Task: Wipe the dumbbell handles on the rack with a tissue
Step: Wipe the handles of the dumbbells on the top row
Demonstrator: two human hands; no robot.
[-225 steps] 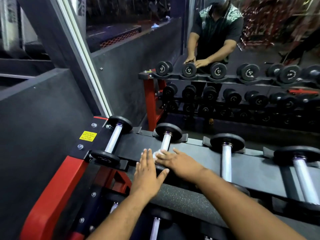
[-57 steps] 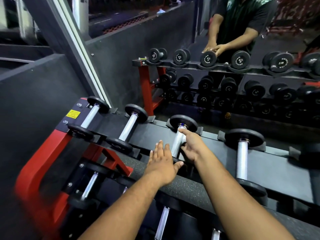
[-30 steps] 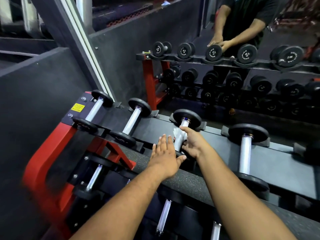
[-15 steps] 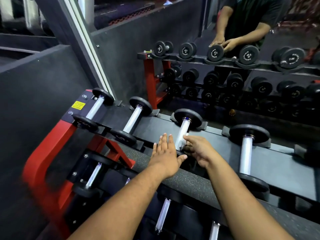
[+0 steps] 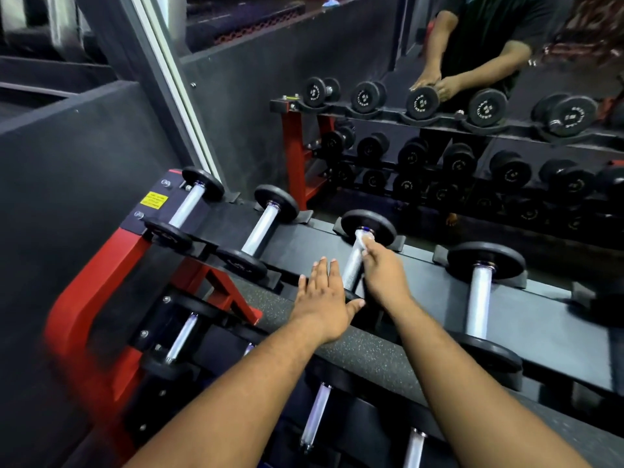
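Right now the person's right hand [image 5: 385, 275] is curled over the far end of the knurled silver handle [image 5: 351, 265] of the third black-plated dumbbell from the left end of the rack's top shelf [image 5: 540, 319]. Its fingers [image 5: 369, 248] are clamped on a small white tissue [image 5: 362, 240], pressing it against the bar just below the far black weight plate [image 5: 369, 222], near the shelf's back edge. Only a crumpled bit of the tissue shows, at the fingertips; the rest is hidden under the hand.

The left hand [image 5: 324, 300] lies flat, fingers straight and close together, on the dark shelf just beside the same handle, on its left, with the thumb reaching toward the bar's near end by the front edge. It holds nothing.

Toward the shelf's left end, two smaller silver-handled dumbbells [image 5: 261, 228] sit in their cradles beside a yellow warning sticker [image 5: 154, 200] on the red-and-black rack frame [image 5: 84, 298]. On the other side of the wiped bar rests a larger dumbbell with a smooth silver handle [image 5: 478, 302], well apart from both hands. Lower shelves carry more silver handles, partly hidden.

Beyond the back edge a wall mirror [image 5: 439, 146] shows the rows of black dumbbells and the person's arms bent over them.
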